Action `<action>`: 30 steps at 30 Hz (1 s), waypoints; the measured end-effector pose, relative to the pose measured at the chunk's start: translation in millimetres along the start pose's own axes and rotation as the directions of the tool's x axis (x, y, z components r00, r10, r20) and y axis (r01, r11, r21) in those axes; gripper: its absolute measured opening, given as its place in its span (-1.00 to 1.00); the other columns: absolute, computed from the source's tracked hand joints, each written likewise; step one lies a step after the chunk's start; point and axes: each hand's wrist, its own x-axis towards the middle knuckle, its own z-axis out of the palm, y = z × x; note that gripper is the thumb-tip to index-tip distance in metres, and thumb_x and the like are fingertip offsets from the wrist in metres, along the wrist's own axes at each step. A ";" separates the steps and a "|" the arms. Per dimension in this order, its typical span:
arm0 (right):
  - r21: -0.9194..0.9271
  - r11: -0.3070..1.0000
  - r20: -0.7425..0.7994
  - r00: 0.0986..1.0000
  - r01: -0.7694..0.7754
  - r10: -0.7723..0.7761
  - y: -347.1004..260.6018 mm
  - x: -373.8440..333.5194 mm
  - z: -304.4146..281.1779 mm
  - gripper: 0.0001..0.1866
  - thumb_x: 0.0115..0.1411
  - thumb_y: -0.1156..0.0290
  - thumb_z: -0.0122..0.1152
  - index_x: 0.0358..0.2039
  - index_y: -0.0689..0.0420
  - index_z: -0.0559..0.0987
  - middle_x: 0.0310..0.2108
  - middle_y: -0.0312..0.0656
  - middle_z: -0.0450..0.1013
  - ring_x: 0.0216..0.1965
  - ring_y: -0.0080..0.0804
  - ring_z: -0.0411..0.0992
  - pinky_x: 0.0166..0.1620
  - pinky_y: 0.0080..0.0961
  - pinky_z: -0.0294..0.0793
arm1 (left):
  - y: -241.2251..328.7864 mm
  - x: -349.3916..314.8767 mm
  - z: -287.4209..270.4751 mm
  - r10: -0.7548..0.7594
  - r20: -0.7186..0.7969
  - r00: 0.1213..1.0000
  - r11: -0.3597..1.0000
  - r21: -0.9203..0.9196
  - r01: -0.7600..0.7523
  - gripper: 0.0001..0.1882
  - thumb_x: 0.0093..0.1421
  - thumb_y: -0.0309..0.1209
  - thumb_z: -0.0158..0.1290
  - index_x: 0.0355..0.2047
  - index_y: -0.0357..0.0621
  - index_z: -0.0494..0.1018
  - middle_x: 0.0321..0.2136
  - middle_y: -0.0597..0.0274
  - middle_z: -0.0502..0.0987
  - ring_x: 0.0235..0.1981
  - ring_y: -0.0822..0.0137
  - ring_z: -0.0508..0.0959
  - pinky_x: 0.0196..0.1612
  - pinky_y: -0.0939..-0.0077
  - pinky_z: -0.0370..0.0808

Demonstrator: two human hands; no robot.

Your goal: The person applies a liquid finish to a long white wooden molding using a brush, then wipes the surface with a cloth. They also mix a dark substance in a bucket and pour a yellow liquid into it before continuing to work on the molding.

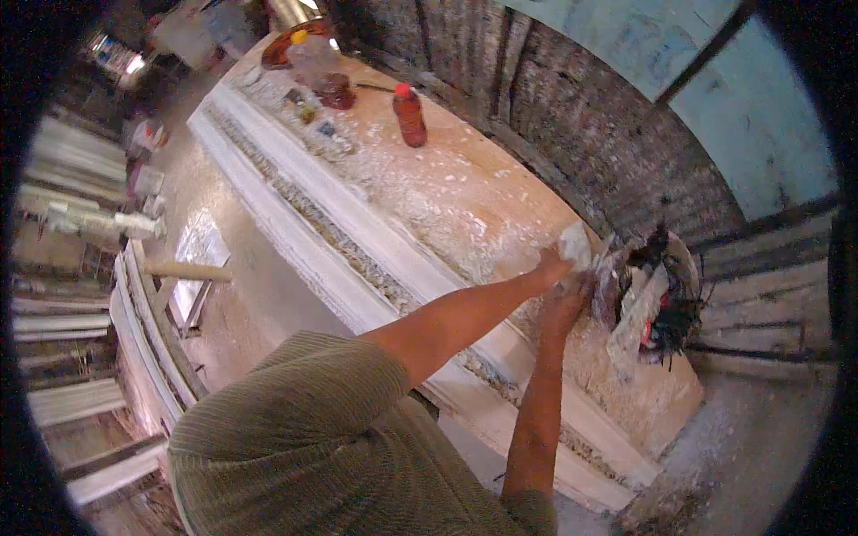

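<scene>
Crumpled white wad [576,244], one, against two hands [566,305], grip unclear, near one scrap heap [657,299] and two white mouldings [313,177].

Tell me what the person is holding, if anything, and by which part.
The left grip seems to hold a white bundle near its lower end; whether the right grip holds anything cannot be told.

Between the left hand [552,266] and the red bottle [409,122], the tabletop [511,207] offers a wide lane with only low white flakes in it. Beyond that bottle, a yellow-capped bottle [313,61] narrows the way. The wall [545,98] bounds the far side. Just right of the right hand [567,308], a bulky heap of plastic [639,308] blocks passage. Two long boards [357,204] form low ridges along the near side, beneath the forearms.
</scene>
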 end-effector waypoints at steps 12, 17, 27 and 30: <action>-0.323 0.933 0.004 0.986 0.157 -0.164 11.9 26.5 5.9 -0.36 0.00 0.79 -0.04 0.17 0.28 0.30 0.30 0.15 0.03 0.34 0.05 0.00 0.34 -0.27 0.06 | 16.4 -134.5 -169.9 0.030 0.331 0.943 0.995 0.077 -0.059 -0.32 0.21 -0.42 0.04 0.32 0.08 0.07 0.20 0.26 0.26 0.13 0.29 0.39 0.18 0.36 0.34; -0.311 0.938 -0.026 0.985 0.154 -0.170 0.2 35.9 4.6 -0.34 -0.04 0.82 -0.05 0.17 0.29 0.31 0.24 0.16 0.12 0.31 0.07 0.06 0.32 -0.26 0.10 | 17.6 -223.7 -312.4 0.145 0.109 0.983 0.988 -0.068 -0.138 -0.30 0.28 -0.06 -0.02 0.32 -0.08 0.05 0.16 0.07 0.32 0.09 0.19 0.45 0.17 0.24 0.36; -0.294 0.798 -0.353 0.716 0.526 -0.602 -139.4 35.9 -91.3 -0.60 0.13 0.69 -0.01 0.01 0.24 0.49 0.10 -0.05 0.38 0.15 -0.07 0.32 0.17 -0.27 0.33 | 33.0 -318.1 -380.3 0.132 -0.351 0.927 0.956 -0.202 -0.213 -0.49 0.32 -0.30 -0.08 0.25 -0.14 0.19 0.10 0.04 0.38 0.06 0.19 0.45 0.15 0.27 0.36; -0.436 0.816 -0.464 0.682 0.380 -0.566 -133.7 63.3 -145.1 -0.70 0.29 0.47 -0.09 -0.03 0.23 0.52 0.01 -0.02 0.45 0.02 0.00 0.41 0.11 -0.24 0.36 | 29.7 -320.8 -380.2 0.212 -0.277 0.937 0.925 -0.252 -0.284 -0.49 0.32 -0.30 -0.06 0.24 -0.16 0.20 0.10 0.03 0.38 0.06 0.19 0.45 0.15 0.27 0.36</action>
